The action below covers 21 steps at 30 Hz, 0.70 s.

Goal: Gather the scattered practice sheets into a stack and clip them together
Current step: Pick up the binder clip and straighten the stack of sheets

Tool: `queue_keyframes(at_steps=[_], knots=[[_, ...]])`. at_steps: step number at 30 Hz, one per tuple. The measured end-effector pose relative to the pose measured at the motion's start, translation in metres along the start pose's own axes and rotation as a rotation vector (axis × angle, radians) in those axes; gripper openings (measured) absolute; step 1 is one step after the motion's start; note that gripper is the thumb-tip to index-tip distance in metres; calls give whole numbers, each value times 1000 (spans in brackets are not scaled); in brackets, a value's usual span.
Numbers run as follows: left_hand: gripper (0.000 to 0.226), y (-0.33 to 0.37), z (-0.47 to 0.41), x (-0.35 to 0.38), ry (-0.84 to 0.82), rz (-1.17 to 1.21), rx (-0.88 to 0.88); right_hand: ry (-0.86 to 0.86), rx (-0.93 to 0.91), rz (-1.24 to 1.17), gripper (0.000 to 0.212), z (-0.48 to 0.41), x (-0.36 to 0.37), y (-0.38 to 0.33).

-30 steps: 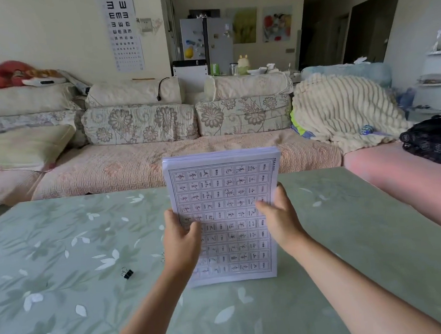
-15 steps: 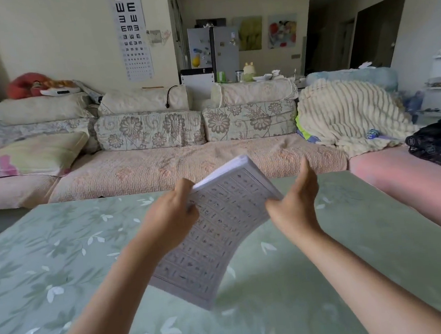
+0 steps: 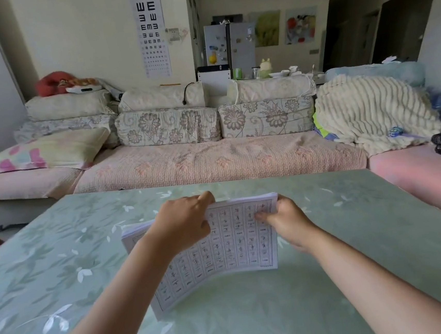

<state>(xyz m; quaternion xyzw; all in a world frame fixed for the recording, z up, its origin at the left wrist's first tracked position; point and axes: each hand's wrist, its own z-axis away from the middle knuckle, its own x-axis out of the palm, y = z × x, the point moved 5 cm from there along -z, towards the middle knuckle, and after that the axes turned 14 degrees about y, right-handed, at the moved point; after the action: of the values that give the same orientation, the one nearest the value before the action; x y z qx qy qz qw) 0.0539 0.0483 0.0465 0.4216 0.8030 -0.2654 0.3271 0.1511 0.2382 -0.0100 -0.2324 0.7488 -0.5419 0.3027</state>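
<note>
The stack of practice sheets [image 3: 235,243] is held on edge, bowed, at the tabletop [image 3: 368,233], its top edge pinched by curled fingers of the left hand [image 3: 184,224] and right hand [image 3: 286,221], apparently so the edges can be tapped square.

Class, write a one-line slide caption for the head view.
A bowed stack of practice sheets gripped by the left hand and right hand at a leaf-patterned table, sofa behind.

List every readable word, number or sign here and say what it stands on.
Eye chart on the wall: rows of "E" shapes turned different ways, shrinking downward; no words.
Practice sheets: a grid of printed characters, too blurred to read.
Fridge: magnets and stickers, too small to read.
</note>
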Motion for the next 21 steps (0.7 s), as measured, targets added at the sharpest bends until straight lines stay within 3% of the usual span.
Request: queue_keyframes(at_steps=[5,8,12,14,21], knots=[[28,-54,28,-17,-102,-68,-252,6,68,-57,18,-5,1,15],[16,-79,47,-19,7,227,-531,10,68,-86,20,-8,3,17],[29,-92,78,5,360,750,-988,30,39,-102,24,-10,5,18],[26,-84,87,22,446,999,-1126,37,21,-106,25,-9,7,18],[20,-73,80,23,564,1022,-1032,54,-6,-140,29,-11,0,14]])
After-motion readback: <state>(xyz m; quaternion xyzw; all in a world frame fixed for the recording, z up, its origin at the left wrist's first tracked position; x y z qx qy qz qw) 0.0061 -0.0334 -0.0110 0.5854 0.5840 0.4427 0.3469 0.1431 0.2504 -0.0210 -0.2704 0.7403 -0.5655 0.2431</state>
